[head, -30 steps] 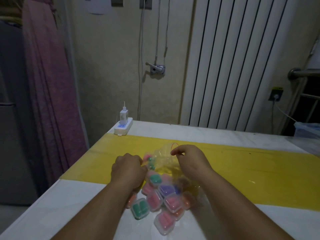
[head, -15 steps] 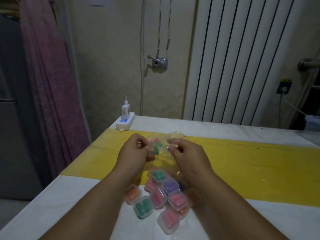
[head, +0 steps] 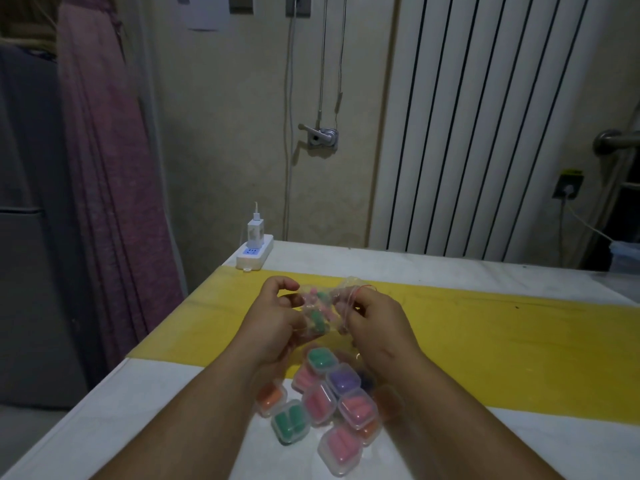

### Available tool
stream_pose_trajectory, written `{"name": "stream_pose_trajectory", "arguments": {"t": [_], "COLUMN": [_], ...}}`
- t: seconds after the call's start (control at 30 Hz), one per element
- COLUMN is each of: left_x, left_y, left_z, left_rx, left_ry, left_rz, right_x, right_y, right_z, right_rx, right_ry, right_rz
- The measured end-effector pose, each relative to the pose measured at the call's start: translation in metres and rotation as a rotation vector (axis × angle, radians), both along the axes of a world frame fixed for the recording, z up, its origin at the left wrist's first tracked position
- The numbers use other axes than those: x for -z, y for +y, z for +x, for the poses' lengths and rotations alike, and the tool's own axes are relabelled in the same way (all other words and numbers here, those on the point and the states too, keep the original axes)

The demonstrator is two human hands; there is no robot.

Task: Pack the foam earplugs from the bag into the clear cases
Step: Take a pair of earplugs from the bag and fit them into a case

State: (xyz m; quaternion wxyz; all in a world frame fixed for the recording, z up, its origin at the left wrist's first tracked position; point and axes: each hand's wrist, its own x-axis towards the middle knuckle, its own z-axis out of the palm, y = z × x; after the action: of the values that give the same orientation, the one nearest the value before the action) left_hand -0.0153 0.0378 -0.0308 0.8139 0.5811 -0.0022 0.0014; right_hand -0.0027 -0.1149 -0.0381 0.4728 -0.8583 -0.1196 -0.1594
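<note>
Two hands up in the middle, both on the same thing: the left hand (head: pixel 273 323) has its fingers and thumb curled onto the left edge of a small clear bag (head: pixel 320 306), and the right hand (head: pixel 377 327) pinches the right edge, near a thin red line along the bag's rim. Held between them, the bag is lifted off the desk (head: pixel 519 445), and through the plastic you can make out the foam earplugs (head: pixel 317 320) – green and pink ones bunched together, though the count is too blurred to call. Just below the wrists, a heap of clear cases (head: pixel 322 400) sits on the white part of the desk, overlapping each other; a green-filled one (head: pixel 290 422) is nearest the left forearm, a purple one (head: pixel 344 381) is in the middle, with pink and orange ones around it. Under the hands runs a yellow strip (head: pixel 502 334) across the desk. Further out, at the far left corner, a white power strip (head: pixel 254 254) carries a plugged-in charger (head: pixel 255 230). Behind it all are a white ribbed radiator (head: pixel 485 116) on the wall and a pink curtain (head: pixel 104 168) hanging off to the left.
</note>
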Motion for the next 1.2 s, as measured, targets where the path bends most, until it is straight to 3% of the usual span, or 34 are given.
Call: {"name": "stream_pose_trajectory", "arguments": {"t": [0.3, 0.67, 0.97, 1.2], "left_x": [-0.0006, -0.0024, 0.0005, -0.0006], "left_y": [-0.0025, -0.0018, -0.0018, 0.0003], "left_z": [-0.0035, -0.0062, -0.0058, -0.0064], "left_rx": [0.083, 0.12, 0.149, 0.15], "left_ry": [0.008, 0.004, -0.006, -0.015], "left_rz": [-0.033, -0.099, -0.068, 0.034], "right_x": [0.0003, 0.0041, -0.0028, -0.0022], "right_y": [0.0006, 0.0044, -0.0027, 0.0027], "right_z": [0.0018, 0.0079, 0.004, 0.0019], "right_rx": [-0.044, -0.093, 0.011, -0.01], "right_ry": [0.087, 0.234, 0.15, 0.062], "right_rz": [-0.06, 0.121, 0.276, 0.281]}}
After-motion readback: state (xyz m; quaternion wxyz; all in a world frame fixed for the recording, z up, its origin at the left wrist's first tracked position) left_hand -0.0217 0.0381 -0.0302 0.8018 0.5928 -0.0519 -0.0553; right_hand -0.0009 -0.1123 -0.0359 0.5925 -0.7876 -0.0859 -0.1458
